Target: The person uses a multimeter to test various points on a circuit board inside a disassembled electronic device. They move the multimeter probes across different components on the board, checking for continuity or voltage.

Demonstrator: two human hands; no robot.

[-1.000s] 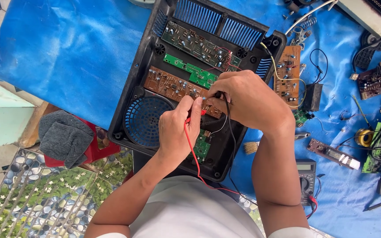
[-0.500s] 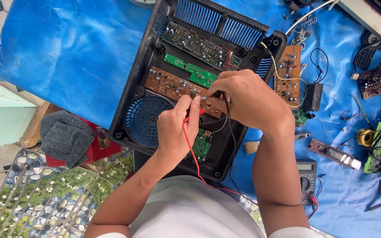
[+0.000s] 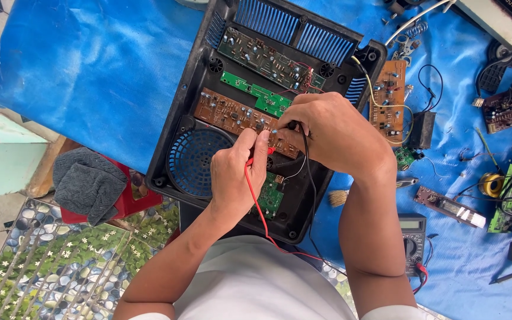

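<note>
My left hand (image 3: pixel 239 172) pinches the red probe (image 3: pixel 250 160), its tip hidden under my fingertips on the brown circuit board (image 3: pixel 227 115); my right hand (image 3: pixel 330 131) closes round the black probe (image 3: pixel 294 125), whose tip I cannot make out either. Both sit inside the open black casing (image 3: pixel 176 127) on the blue tarp (image 3: pixel 102 65) (the multimeter (image 3: pixel 412 242) lies beside my right forearm, partly covered). A grey cloth (image 3: pixel 87 181) rests at left.

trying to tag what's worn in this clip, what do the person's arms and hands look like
Both forearms are bare. The left hand and the right hand wear no gloves, and no ring, watch or bracelet shows on either. White short sleeves just show at the bottom edge, part of a white top. Fingernails look short and plain.
</note>
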